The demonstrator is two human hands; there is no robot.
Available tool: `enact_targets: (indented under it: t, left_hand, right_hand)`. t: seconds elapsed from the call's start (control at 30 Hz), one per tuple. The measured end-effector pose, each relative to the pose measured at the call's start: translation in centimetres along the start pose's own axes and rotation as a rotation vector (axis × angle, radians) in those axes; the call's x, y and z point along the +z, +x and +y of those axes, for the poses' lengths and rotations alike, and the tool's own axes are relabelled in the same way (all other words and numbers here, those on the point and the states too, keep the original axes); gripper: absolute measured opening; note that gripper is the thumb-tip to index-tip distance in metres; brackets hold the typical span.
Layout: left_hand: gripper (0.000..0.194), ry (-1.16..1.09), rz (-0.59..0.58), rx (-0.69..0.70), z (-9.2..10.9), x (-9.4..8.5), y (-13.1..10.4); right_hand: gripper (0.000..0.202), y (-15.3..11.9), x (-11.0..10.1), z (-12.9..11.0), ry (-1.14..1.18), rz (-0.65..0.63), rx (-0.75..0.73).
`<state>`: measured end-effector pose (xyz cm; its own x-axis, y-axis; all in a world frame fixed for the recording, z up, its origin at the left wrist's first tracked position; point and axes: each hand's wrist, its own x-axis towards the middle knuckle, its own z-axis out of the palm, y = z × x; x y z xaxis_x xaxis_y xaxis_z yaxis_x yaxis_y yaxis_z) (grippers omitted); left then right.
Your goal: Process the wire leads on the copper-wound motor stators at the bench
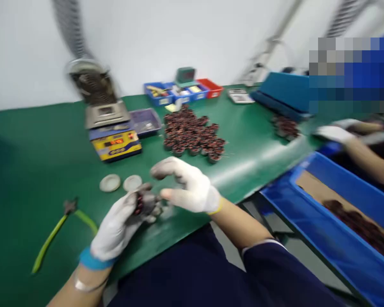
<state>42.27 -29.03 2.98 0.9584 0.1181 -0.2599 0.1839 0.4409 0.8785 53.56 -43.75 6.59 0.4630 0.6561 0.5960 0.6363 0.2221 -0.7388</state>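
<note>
In a white glove with a blue cuff, my left hand (121, 224) grips a small dark round part with copper-coloured windings (146, 204) near the table's front edge. My right hand (188, 187), in a white glove with a yellow cuff, is just right of that part, thumb and fingers apart, holding nothing. Behind my hands lie two small pale round dishes (110, 183). Green-handled cutters (71, 207) rest open to the left. Farther back is a large cluster of similar wound parts (192, 130).
A yellow and blue device (117, 143) stands behind the dishes, beside a purple tray (145, 121). Blue bins (164, 100) and a red bin (211, 88) line the wall. At right, a blue crate (320, 168) holds dark parts, near another person's gloved hand (334, 133).
</note>
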Motion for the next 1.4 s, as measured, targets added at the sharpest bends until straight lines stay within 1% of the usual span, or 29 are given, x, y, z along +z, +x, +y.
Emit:
enact_targets:
  t: [0.03,0.1,0.13,0.17,0.27,0.33,0.37,0.4,0.47,0.5,0.53,0.57,0.6,0.63,0.7,0.77,0.83,0.93,0.97,1.0,1.07,1.13,1.17,1.2,1.23,1.3,1.33,1.37,1.4]
  left_hand:
    - [0.047,-0.059,0.034,-0.016,-0.3,-0.4,0.0]
    - [0.044,-0.128,0.011,-0.031,-0.6,-0.7,0.5]
    - [0.042,-0.147,-0.005,-0.017,-0.6,-0.7,0.9]
    - [0.040,-0.148,-0.020,-0.003,-0.6,-0.6,1.2]
    - [0.047,-0.133,-0.028,-0.008,-0.8,-0.3,1.6]
    - [0.057,-0.115,0.032,0.038,-1.2,-0.3,1.5]
    - [0.058,-0.079,0.090,0.135,-1.4,-0.4,1.5]
    - [0.057,-0.003,0.151,0.281,-1.5,-0.6,1.4]
    - [0.047,0.298,0.217,0.592,-1.3,-1.2,1.3]
    - [0.038,0.491,0.220,0.692,-1.0,-1.5,1.2]
    - [0.027,0.674,0.211,0.724,-0.5,-1.8,1.1]
    - [0.014,0.812,0.192,0.693,0.0,-2.1,1.0]
    - [0.010,0.881,0.165,0.620,0.6,-2.4,0.8]
    - [0.016,0.874,0.131,0.532,1.1,-2.7,0.7]
    - [0.023,0.702,0.107,0.411,1.8,-3.2,0.5]
    - [0.023,0.530,0.182,0.409,1.9,-3.6,0.6]
    - [0.021,0.500,0.227,0.405,1.4,-3.4,0.9]
    - [0.023,0.534,0.094,0.224,0.7,-2.3,1.3]
    - [0.023,0.494,0.088,0.162,0.7,-1.9,1.4]
    - [0.023,0.415,0.120,0.128,0.8,-1.7,1.4]
    - [0.026,0.157,0.240,0.170,1.5,-1.8,1.4]
    - [0.035,-0.094,0.383,0.322,2.1,-2.5,1.4]
    - [0.037,-0.154,0.435,0.380,2.2,-2.8,1.5]
    - [0.038,-0.147,0.449,0.390,2.1,-3.1,1.6]
    - [0.040,-0.079,0.420,0.352,1.9,-3.3,1.7]
    - [0.043,0.130,0.281,0.223,1.1,-3.3,1.9]
    - [0.043,0.204,0.246,0.201,0.7,-3.2,2.0]
    - [0.041,0.234,0.262,0.228,0.4,-3.0,2.1]
    - [0.040,0.209,0.338,0.305,0.4,-2.9,2.1]
  right_hand:
    - [0.030,-0.4,-0.5,0.5,0.037,-0.013,0.027]
    - [0.055,-1.3,-0.9,1.7,-0.075,-0.211,0.105]
    - [0.060,-1.6,-0.8,2.2,-0.126,-0.285,0.114]
    - [0.058,-2.0,-0.5,2.6,-0.156,-0.326,0.116]
    - [0.047,-3.1,0.9,3.1,-0.141,-0.297,0.104]
    - [0.047,-3.6,1.5,3.2,-0.145,-0.252,0.139]
    - [0.048,-3.8,1.6,3.3,-0.162,-0.242,0.169]
    - [0.049,-3.9,1.7,3.4,-0.188,-0.237,0.199]
    - [0.048,-4.1,1.5,3.7,-0.237,-0.239,0.214]
    - [0.047,-4.2,1.3,3.9,-0.253,-0.242,0.193]
    - [0.045,-4.2,1.1,4.0,-0.265,-0.239,0.159]
    - [0.044,-4.2,0.9,4.1,-0.274,-0.226,0.135]
    - [0.042,-4.2,0.7,4.2,-0.280,-0.204,0.130]
    - [0.042,-4.2,0.5,4.2,-0.280,-0.176,0.142]
    - [0.043,-4.2,0.2,4.3,-0.254,-0.108,0.177]
    - [0.045,-4.2,0.2,4.4,-0.202,-0.064,0.193]
    - [0.047,-4.3,0.2,4.5,-0.164,-0.063,0.182]
    - [0.051,-4.4,0.3,4.7,-0.167,-0.110,0.153]
    - [0.052,-4.4,0.4,4.8,-0.178,-0.123,0.139]
    - [0.052,-4.4,0.4,4.9,-0.187,-0.131,0.122]
    - [0.052,-4.3,0.3,4.9,-0.200,-0.136,0.097]
    - [0.051,-4.1,0.2,5.0,-0.205,-0.130,0.105]
    - [0.051,-3.9,0.1,5.0,-0.206,-0.129,0.118]
    - [0.051,-3.8,0.1,4.9,-0.205,-0.129,0.136]
    - [0.050,-3.7,0.1,4.9,-0.200,-0.132,0.153]
    - [0.050,-3.4,0.2,4.8,-0.190,-0.144,0.164]
    - [0.049,-3.3,0.3,4.8,-0.191,-0.145,0.170]
    - [0.049,-3.2,0.4,4.9,-0.198,-0.143,0.186]
    - [0.049,-3.0,0.6,5.1,-0.213,-0.138,0.216]
